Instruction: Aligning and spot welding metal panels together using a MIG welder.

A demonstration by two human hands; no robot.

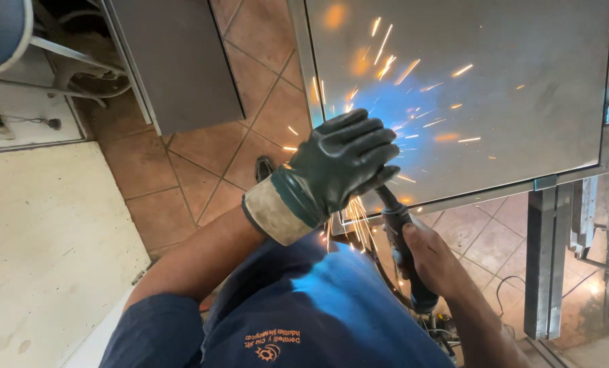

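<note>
My left hand (338, 163) wears a dark green glove with a pale cuff. It is closed over the front end of a welding torch (394, 215), pressed against the lower left corner of a large grey sheet-metal panel (509, 88). Orange sparks and a blue glow spray out from under the glove across the panel. My bare right hand (431, 259) grips the torch's black and blue handle lower down. The torch tip is hidden behind the glove.
The panel sits on a metal frame with a grey leg (542, 266) at the right. Terracotta floor tiles (209, 150) lie below, with a second grey panel (175, 61) leaning at the upper left and a pale slab (38, 245) at the left. A cable (506, 286) trails on the floor.
</note>
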